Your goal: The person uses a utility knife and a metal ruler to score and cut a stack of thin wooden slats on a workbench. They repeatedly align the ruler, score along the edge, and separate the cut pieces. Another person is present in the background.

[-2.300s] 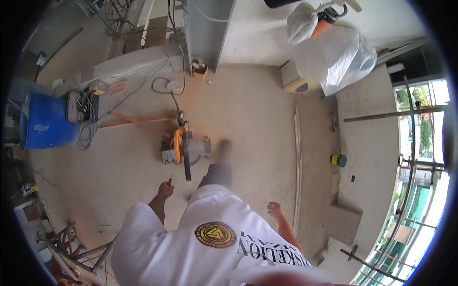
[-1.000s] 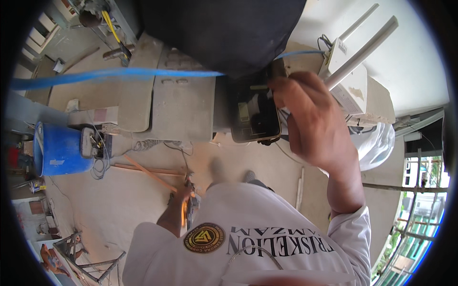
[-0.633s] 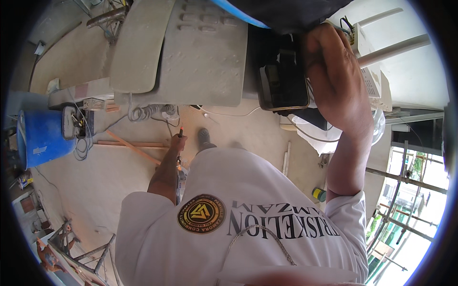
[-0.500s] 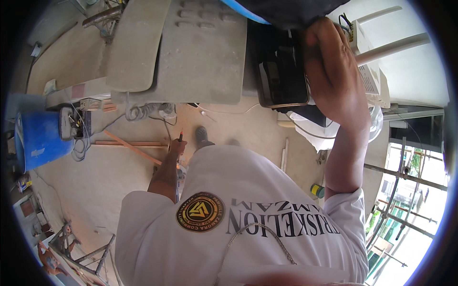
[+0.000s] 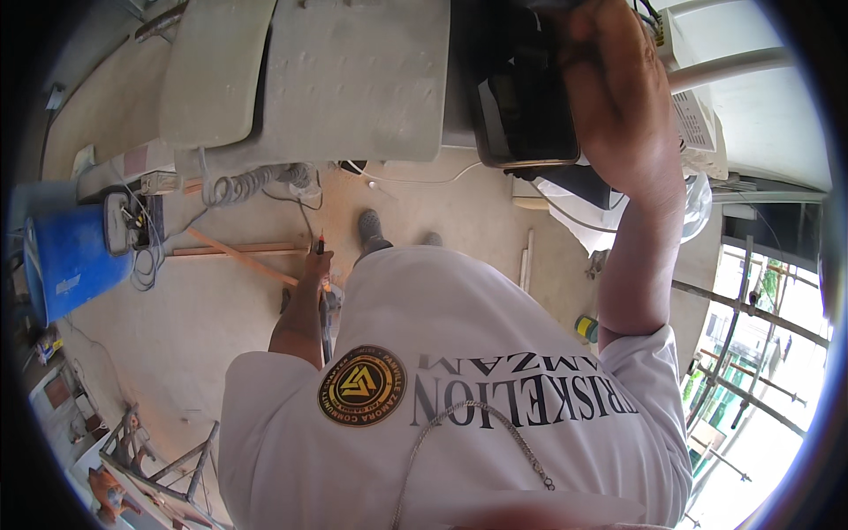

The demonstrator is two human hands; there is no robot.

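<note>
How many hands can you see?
2. The left hand, left of the middle, holds a red-tipped dark stick; the right hand, upper right, is beside a black phone-like device, its fingertips hard to see.

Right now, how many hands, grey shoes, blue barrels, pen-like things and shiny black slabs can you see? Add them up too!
Left hand and right hand: 2
Grey shoes: 2
Blue barrel: 1
Pen-like thing, in the left hand: 1
Shiny black slab, beside the right hand: 1
Total: 7

Red-tipped pen [image 5: 321, 245], glossy black phone [image 5: 532, 119]
</note>
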